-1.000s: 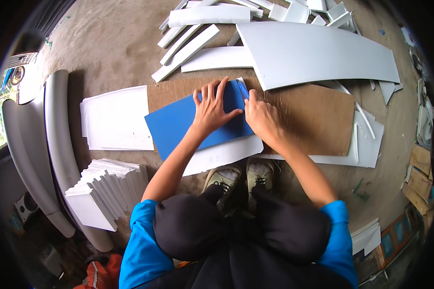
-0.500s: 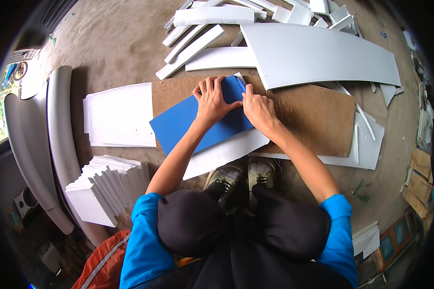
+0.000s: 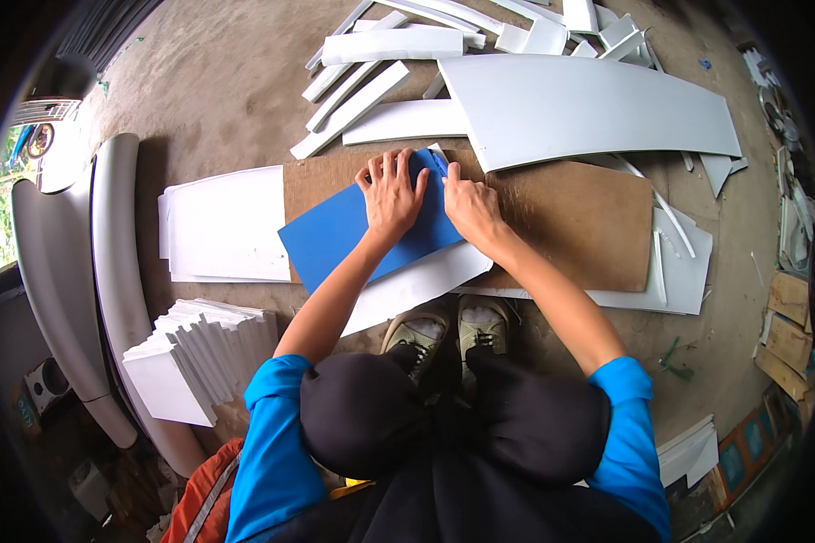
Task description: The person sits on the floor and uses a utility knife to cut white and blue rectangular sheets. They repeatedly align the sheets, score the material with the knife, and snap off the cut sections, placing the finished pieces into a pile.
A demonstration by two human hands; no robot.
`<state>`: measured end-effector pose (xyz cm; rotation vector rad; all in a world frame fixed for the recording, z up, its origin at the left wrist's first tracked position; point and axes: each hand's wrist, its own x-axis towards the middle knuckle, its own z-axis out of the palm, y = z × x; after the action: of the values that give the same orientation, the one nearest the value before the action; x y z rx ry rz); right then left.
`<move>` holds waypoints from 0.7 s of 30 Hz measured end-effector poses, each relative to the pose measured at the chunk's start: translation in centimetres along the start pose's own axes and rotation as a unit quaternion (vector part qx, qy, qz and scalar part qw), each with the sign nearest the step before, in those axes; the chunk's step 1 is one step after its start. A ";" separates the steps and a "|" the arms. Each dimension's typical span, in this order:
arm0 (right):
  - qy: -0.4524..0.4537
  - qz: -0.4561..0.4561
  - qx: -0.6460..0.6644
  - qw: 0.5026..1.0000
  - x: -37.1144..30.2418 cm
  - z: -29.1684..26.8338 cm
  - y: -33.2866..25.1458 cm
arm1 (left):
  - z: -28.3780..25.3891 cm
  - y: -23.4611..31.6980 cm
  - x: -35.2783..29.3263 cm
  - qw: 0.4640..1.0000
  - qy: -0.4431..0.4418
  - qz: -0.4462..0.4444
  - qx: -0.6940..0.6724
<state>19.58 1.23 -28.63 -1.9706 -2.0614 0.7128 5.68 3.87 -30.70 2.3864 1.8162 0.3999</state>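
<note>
On blue sheet [image 3: 353,235] (flat): hands [image 3: 430,195].

Head-worn fisheye, steeply downward, close

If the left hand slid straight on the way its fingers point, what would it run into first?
Likely the bare brown board past the blue sheet's top edge, then the white curved strip lying beyond it. The left hand rests flat, fingers pointing away from the person.
</note>
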 end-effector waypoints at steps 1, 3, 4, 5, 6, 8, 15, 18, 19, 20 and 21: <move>0.008 -0.005 -0.005 1.000 -0.1 0.0 0.0 | -0.1 0.0 0.0 1.000 0.002 0.003 0.001; 0.024 -0.016 -0.014 0.999 -0.2 0.0 0.0 | -0.1 0.1 0.0 1.000 0.005 0.008 0.002; 0.023 -0.017 -0.025 0.999 -0.2 0.0 0.0 | -0.2 0.1 0.0 1.000 0.007 0.008 0.000; 0.021 -0.019 -0.037 0.999 -0.3 -0.1 0.1 | -0.3 0.2 0.0 1.000 0.008 0.008 -0.003; 0.019 -0.021 -0.049 0.998 -0.2 -0.1 0.0 | -0.3 0.2 0.0 1.000 0.009 0.007 -0.005; 0.007 -0.015 -0.044 0.999 0.0 -0.6 -0.5 | -0.4 0.2 -0.1 1.000 0.022 0.012 -0.015; -0.026 -0.028 -0.043 0.998 1.6 -1.3 -0.1 | 0.0 0.8 -0.4 0.999 0.043 0.020 -0.009; -0.045 -0.017 0.001 0.999 2.5 -1.1 0.2 | 0.7 0.5 -0.3 0.997 0.062 0.020 -0.052; -0.055 -0.014 0.006 0.998 2.6 -1.2 0.0 | 0.5 0.6 -0.3 0.997 0.056 0.022 -0.056; -0.053 -0.011 0.002 0.999 2.6 -1.4 -0.1 | 0.3 0.8 -0.3 0.997 0.050 0.022 -0.060; -0.052 -0.009 -0.001 0.999 2.7 -1.5 -0.2 | 0.0 1.0 -0.2 0.997 0.045 0.023 -0.064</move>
<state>19.84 4.16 -27.68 -1.9526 -2.1365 0.8249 6.57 3.36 -30.51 2.3623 1.7156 0.6185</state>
